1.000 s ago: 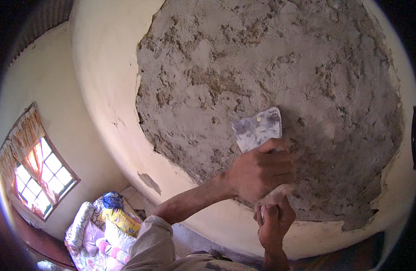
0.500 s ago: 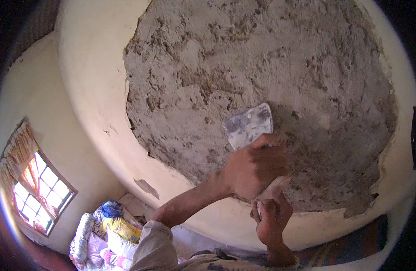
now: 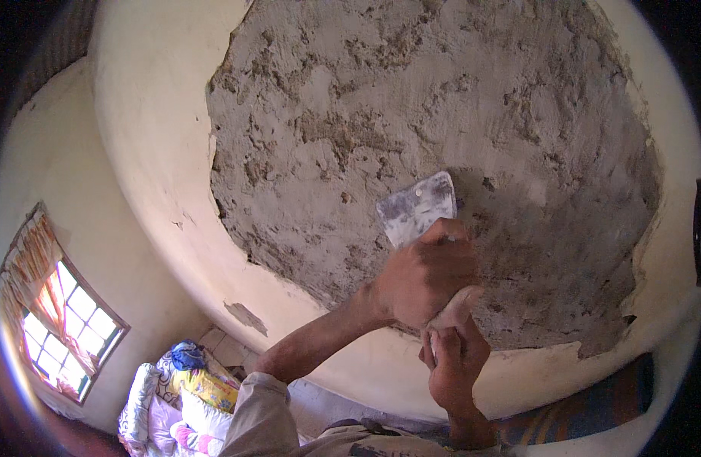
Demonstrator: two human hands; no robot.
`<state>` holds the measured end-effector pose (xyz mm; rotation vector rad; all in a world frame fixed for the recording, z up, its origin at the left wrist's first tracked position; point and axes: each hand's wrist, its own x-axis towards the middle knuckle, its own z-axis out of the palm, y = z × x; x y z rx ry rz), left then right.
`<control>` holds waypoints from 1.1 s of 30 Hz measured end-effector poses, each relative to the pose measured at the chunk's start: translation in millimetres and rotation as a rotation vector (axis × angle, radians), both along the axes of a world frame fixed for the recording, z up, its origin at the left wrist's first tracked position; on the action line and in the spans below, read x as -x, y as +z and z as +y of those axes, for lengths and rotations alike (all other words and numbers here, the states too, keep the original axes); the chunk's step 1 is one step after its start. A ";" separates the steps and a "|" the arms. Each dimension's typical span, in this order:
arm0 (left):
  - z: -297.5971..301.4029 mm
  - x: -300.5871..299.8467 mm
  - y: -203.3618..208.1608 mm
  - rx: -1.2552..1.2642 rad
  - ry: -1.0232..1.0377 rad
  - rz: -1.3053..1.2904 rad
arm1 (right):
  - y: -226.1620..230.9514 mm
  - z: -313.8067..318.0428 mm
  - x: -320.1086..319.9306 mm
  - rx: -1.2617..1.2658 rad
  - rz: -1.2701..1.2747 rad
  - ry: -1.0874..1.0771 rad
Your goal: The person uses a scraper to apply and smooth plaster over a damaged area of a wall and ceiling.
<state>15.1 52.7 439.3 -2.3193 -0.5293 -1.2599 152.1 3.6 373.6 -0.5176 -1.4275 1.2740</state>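
Observation:
My left hand (image 3: pixel 425 280) is closed around the scraper (image 3: pixel 420 204), whose handle is hidden in the fist. Its wide metal blade, smeared white and dark grey, lies against a large rough patch (image 3: pixel 350 137) of bare grey-brown plaster in the wall. Just below, my right hand (image 3: pixel 458 362) is closed, with its fingers curled and its pale, dusty thumb side touching the left fist. A small grey bit shows between the right fingers; whether it is the handle's end or another thing, I cannot make out.
Cream painted wall (image 3: pixel 152 152) surrounds the patch, with ragged broken edges. A smaller chipped spot (image 3: pixel 246 318) lies at lower left. Farther left are a window (image 3: pixel 73 327) with an orange curtain (image 3: pixel 35 255) and piled bedding (image 3: pixel 206 387). A dark striped cloth (image 3: pixel 586 407) lies low right.
Both hands and the scraper have shifted slightly left and up in the picture. The grip looks the same, and the blade stays on the plaster patch.

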 end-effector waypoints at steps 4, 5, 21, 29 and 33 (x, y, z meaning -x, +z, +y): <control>2.3 0.3 8.0 0.001 0.019 0.048 | 7.7 7.6 -2.6 -0.028 0.008 0.026; 3.8 -2.5 7.3 -0.017 0.012 0.034 | 10.3 7.5 -6.2 -0.025 -0.010 0.034; -5.2 -3.2 2.3 0.009 0.077 0.021 | 6.3 11.8 -2.3 -0.101 -0.040 0.007; -1.6 -2.3 0.5 -0.016 0.071 0.001 | -1.9 2.5 -0.8 -0.046 -0.022 -0.017; 6.5 11.0 41.3 0.032 0.089 0.139 | 14.8 17.1 9.0 -0.054 0.013 -0.023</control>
